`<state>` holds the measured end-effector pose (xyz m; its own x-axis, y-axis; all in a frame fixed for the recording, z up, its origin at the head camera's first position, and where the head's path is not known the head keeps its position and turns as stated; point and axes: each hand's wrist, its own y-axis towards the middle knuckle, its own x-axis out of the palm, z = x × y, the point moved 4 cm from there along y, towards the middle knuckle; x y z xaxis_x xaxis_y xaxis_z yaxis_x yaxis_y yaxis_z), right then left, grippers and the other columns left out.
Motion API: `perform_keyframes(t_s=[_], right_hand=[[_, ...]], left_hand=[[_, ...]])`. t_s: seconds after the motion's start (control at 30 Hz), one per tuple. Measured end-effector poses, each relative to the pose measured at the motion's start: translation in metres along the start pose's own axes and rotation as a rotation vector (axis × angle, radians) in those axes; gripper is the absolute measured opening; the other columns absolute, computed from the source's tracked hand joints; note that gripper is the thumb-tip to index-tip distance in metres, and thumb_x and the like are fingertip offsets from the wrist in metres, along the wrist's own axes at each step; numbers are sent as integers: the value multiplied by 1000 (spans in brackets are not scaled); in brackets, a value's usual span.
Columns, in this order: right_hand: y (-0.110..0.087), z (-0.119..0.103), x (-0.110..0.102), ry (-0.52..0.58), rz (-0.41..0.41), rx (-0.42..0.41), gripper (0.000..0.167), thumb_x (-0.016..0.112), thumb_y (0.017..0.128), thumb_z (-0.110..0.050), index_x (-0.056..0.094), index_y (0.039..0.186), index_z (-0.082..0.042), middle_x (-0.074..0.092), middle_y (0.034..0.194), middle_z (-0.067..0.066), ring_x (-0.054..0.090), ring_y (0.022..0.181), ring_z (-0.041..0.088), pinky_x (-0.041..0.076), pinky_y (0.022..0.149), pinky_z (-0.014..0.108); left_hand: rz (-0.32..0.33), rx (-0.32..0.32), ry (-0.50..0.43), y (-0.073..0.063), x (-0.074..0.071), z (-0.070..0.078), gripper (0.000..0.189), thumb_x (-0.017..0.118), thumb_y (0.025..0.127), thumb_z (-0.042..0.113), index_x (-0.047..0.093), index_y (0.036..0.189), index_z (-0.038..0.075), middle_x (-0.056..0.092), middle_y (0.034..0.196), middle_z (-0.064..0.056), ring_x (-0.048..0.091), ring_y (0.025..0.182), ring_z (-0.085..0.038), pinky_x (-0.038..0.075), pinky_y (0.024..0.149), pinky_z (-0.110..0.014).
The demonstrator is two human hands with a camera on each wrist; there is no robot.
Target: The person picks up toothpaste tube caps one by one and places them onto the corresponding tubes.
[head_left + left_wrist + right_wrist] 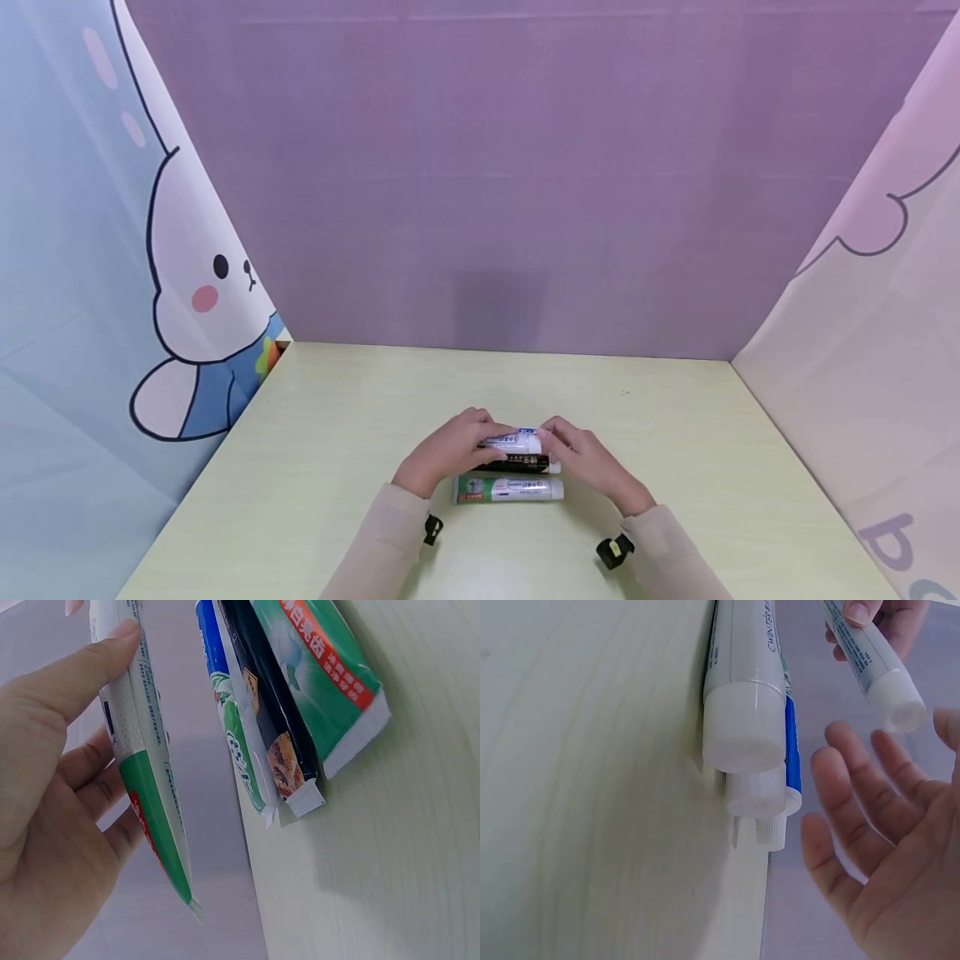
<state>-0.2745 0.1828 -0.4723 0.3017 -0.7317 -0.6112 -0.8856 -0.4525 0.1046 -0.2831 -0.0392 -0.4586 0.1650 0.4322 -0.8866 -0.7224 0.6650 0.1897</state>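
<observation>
My left hand (452,448) pinches a white toothpaste tube with a green crimped end (159,814), thumb on one side and fingers on the other. It is raised above the table, its white cap (897,705) towards my right hand (889,847). The right hand's fingers are parted and relaxed beside that cap, holding nothing. Below, side by side on the table, lie a green-and-white toothpaste tube (517,490) nearest me, a black toothpaste tube (517,464) behind it, and a blue-and-green tube (232,724) farthest back, mostly hidden in the head view.
The pale wooden table (360,383) reaches back to a purple panel (510,183). Printed cloths stand along the left (67,275) and right (862,350) sides. Black wrist straps (615,551) sit at both cuffs.
</observation>
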Motion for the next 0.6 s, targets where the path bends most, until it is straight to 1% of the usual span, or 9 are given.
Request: perform_keyframes(t_s=[0.1, 0.23, 0.3, 0.47, 0.6], right_hand=[[-1, -2, -1, 20, 14, -27, 24, 54, 105, -35, 58, 119, -16, 64, 105, 3, 60, 90, 23, 51, 73, 31], [-2, -5, -1, 49, 32, -79, 30, 68, 97, -29, 56, 121, -14, 61, 112, 7, 61, 91, 23, 54, 74, 33], [-3, -6, -2, 50, 43, -108, 33, 73, 94, -24, 56, 121, -14, 59, 113, 6, 62, 92, 22, 54, 77, 35], [-3, -7, -3, 38, 51, -155, 32, 76, 91, -16, 56, 117, -17, 61, 113, 0, 63, 91, 21, 52, 80, 38], [-3, -6, -2, 36, 52, -173, 29, 75, 91, -11, 56, 113, -17, 62, 111, 0, 63, 90, 21, 52, 78, 37]], left_hand=[[-1, -2, -5, 0, 0, 0, 42, 69, 95, 33, 66, 135, 20, 63, 107, 4, 52, 94, -9, 49, 84, -26], [-2, -10, -10, 0, -1, 0, 42, 68, 95, 34, 66, 134, 21, 62, 106, 5, 51, 92, -9, 49, 82, -26], [-7, -18, -14, 1, -1, 1, 42, 68, 95, 34, 66, 134, 22, 62, 106, 5, 51, 92, -9, 49, 82, -25], [-7, -20, -20, 0, -3, 1, 41, 69, 94, 34, 67, 133, 22, 62, 105, 5, 51, 92, -9, 49, 82, -25], [-6, -21, -22, 0, -4, 2, 41, 69, 94, 35, 67, 133, 21, 62, 105, 5, 51, 91, -9, 49, 82, -25]])
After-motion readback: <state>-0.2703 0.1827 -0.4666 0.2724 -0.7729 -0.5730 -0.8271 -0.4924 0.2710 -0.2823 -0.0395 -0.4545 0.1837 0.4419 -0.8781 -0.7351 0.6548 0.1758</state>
